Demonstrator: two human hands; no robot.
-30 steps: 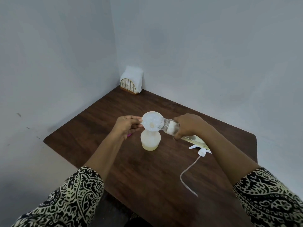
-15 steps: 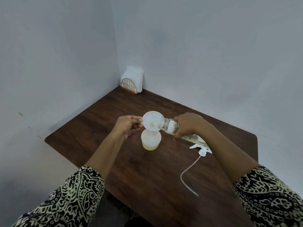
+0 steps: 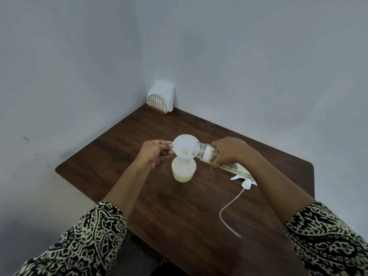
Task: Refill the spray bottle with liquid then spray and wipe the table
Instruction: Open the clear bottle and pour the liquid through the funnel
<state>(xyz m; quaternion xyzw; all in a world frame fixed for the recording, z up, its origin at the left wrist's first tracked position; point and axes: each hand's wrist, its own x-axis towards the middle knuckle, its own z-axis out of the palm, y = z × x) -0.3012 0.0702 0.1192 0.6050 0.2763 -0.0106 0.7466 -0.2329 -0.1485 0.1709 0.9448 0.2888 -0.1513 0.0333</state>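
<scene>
In the middle of the dark wooden table (image 3: 199,226) sits the spray bottle (image 3: 183,170), uncapped, with a bit of yellowish liquid at the bottom and a white funnel (image 3: 186,148) stuck in its neck. The left hand (image 3: 154,151) pinches the funnel's rim between thumb and fingertips. The right hand (image 3: 229,151) has its fingers wrapped around a clear bottle (image 3: 206,154), tipped so the mouth is over the funnel. The spray head (image 3: 246,183) with its tube lies on the table to the right, and a napkin holder (image 3: 159,103) sits in the far corner
</scene>
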